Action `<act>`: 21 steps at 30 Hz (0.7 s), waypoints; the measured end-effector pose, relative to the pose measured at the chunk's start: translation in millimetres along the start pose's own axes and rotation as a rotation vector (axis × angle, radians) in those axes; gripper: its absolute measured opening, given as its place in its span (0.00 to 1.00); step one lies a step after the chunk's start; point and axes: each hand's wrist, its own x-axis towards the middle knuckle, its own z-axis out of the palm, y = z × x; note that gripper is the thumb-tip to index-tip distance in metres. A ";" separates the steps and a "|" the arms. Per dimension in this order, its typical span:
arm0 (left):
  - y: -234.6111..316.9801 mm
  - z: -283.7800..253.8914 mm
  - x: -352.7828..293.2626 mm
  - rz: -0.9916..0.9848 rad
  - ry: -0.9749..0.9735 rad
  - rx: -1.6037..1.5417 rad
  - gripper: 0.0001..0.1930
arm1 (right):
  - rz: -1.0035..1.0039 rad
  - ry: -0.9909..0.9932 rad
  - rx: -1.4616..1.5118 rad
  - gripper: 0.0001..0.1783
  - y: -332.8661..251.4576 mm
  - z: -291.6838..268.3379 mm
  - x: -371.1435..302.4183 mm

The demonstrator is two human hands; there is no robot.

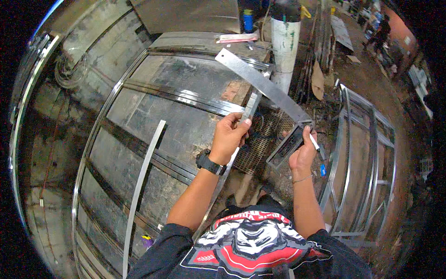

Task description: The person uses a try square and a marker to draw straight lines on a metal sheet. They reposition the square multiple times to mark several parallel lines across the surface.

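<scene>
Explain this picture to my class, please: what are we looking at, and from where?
No machine here: a person works bare-handed. The picture comes from a fisheye camera on the person's head, looking down, so straight edges look curved. A metal frame lies on a dark board, with a thin metal strip over it. The right grip holds a metal square and a white marker. The left grip is by the frame's edge; what it pinches, if anything, is unclear.
</scene>
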 end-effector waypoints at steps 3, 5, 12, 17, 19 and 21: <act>-12.1 -0.6 4.6 -0.070 0.028 0.039 0.10 | 0.162 -0.003 -0.007 0.10 10.2 4.2 12.1; -24.5 -7.2 13.7 -0.009 0.105 0.111 0.12 | 0.220 -0.072 0.024 0.11 25.2 -5.9 30.5; -51.9 -20.1 20.1 0.288 0.322 0.639 0.14 | 0.303 -0.165 -0.071 0.11 52.9 -5.4 77.4; -37.2 -8.0 26.2 0.223 0.397 0.788 0.13 | 0.531 -0.266 0.138 0.16 117.8 -1.1 93.6; -38.0 -9.6 30.7 0.236 0.417 0.868 0.13 | 0.615 -0.261 0.213 0.12 136.2 11.0 79.6; -42.5 -12.6 36.6 0.277 0.423 0.944 0.13 | 0.697 -0.326 0.323 0.13 147.3 24.2 73.9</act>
